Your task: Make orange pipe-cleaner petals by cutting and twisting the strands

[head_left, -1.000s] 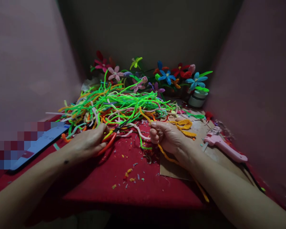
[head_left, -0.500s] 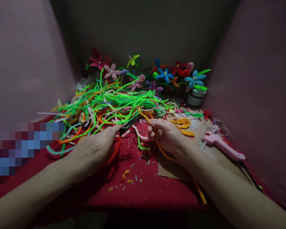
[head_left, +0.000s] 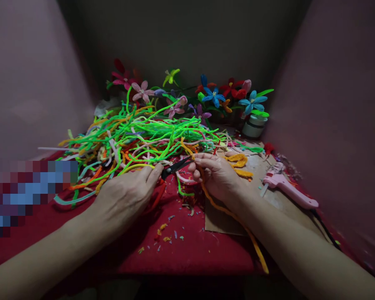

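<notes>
Scissors [head_left: 176, 168] in left hand [head_left: 128, 195] reach orange strand [head_left: 219, 205].

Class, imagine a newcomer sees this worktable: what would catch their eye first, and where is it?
Probably the tangled heap of neon-green pipe cleaners across the middle of the red cloth, with colourful handmade flowers behind it. In front, the left hand holds scissors pointing toward an orange pipe cleaner pinched in the right hand. To the right lies a pink glue gun.
</notes>
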`<state>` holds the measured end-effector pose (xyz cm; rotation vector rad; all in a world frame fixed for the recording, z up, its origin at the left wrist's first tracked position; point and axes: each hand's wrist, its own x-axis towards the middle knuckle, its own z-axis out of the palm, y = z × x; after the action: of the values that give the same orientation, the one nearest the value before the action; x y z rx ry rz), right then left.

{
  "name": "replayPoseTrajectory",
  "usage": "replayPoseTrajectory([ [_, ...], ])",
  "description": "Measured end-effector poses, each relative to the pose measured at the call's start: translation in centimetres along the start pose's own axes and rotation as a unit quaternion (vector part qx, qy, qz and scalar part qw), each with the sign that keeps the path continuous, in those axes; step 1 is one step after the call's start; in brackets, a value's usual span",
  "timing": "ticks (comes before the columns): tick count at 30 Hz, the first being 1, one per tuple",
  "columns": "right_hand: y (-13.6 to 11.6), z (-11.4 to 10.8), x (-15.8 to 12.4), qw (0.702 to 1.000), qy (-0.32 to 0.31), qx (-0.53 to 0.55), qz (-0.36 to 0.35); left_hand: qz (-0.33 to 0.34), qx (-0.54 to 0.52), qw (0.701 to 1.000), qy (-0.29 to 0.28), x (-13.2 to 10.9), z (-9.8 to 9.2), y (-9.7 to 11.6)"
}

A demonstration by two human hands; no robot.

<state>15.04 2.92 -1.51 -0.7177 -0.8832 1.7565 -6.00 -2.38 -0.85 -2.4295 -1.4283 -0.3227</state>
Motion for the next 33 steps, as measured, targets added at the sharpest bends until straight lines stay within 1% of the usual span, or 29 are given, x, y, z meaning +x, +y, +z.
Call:
replayPoseTrajectory([
  [3, 0.0, 0.0, 0.0, 1.000, 0.001, -0.005, 0.000, 0.021, 0.128, 0.991, -0.010, 0.0, -0.1, 0.3],
  [6, 0.2, 0.1, 0.0, 1.000, 0.010, -0.015, -0.004, 0.032, 0.170, 0.985, 0.006, 0.1, 0.0, 0.6],
  [9, 0.4, 0.0, 0.0, 1.000, 0.010, -0.022, -0.006, 0.034, 0.184, 0.982, 0.014, 0.2, 0.1, 0.8],
  [11, 0.5, 0.0, 0.0, 1.000, 0.003, -0.024, -0.002, 0.034, 0.181, 0.983, 0.012, 0.2, 0.3, 0.9],
  [16, 0.5, 0.1, -0.1, 1.000, -0.016, -0.013, 0.010, 0.021, 0.167, 0.986, -0.013, 0.3, 0.4, 1.0],
  [18, 0.5, 0.1, -0.1, 1.000, -0.016, -0.016, 0.012, 0.022, 0.173, 0.985, -0.011, 0.4, 0.5, 1.1],
  [21, 0.5, 0.1, -0.1, 1.000, -0.011, -0.025, 0.008, 0.040, 0.182, 0.983, 0.004, 0.5, 0.5, 1.1],
  [24, 0.5, 0.1, -0.1, 1.000, -0.008, -0.024, 0.010, 0.058, 0.177, 0.982, 0.007, 0.3, 0.8, 1.0],
  [28, 0.4, 0.3, -0.2, 1.000, 0.004, -0.022, 0.021, 0.071, 0.136, 0.988, -0.008, -0.3, 1.5, 0.5],
  [30, 0.4, 0.4, -0.2, 0.999, 0.009, -0.019, 0.024, 0.064, 0.101, 0.993, -0.019, -0.5, 1.8, 0.2],
  [33, 0.4, 0.6, -0.2, 0.999, 0.015, -0.020, 0.029, 0.044, 0.054, 0.997, -0.014, -0.4, 1.9, -0.1],
])
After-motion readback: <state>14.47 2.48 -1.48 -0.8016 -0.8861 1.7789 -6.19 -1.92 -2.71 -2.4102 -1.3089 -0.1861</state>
